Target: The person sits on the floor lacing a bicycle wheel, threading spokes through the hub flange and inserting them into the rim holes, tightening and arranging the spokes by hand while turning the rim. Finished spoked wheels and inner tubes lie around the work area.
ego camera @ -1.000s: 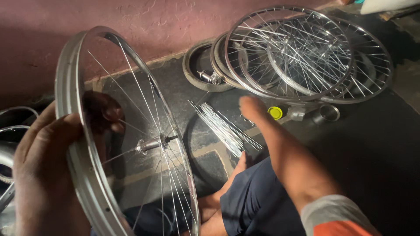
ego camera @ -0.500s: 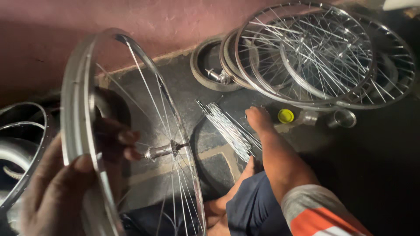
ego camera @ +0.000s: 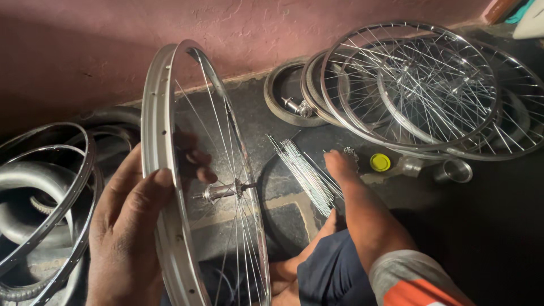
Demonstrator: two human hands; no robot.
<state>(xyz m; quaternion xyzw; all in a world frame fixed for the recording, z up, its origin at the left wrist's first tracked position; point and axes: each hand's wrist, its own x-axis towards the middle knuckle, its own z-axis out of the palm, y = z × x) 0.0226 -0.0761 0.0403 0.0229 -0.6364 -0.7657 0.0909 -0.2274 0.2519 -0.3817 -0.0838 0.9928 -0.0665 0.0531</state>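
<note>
The left hand is wrapped around the rim of an upright wheel. The right hand rests fingers-down at the spokes lying on the floor; whether it pinches any cannot be told.

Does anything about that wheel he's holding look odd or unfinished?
Yes. The wheel in the left hand has spokes on only part of its rim, with empty holes showing. Loose spokes lie fanned on the floor by the right hand.

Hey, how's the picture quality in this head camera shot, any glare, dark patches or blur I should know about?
Head view: dim overall, lit from above; bright glare runs along the upright silver wheel rim that the left hand grips; the stacked spoked wheels also glint; the floor at lower right falls into deep shadow; the right hand by the loose bundle of thin steel spokes is slightly soft; the rims bow towards the edges.
</note>
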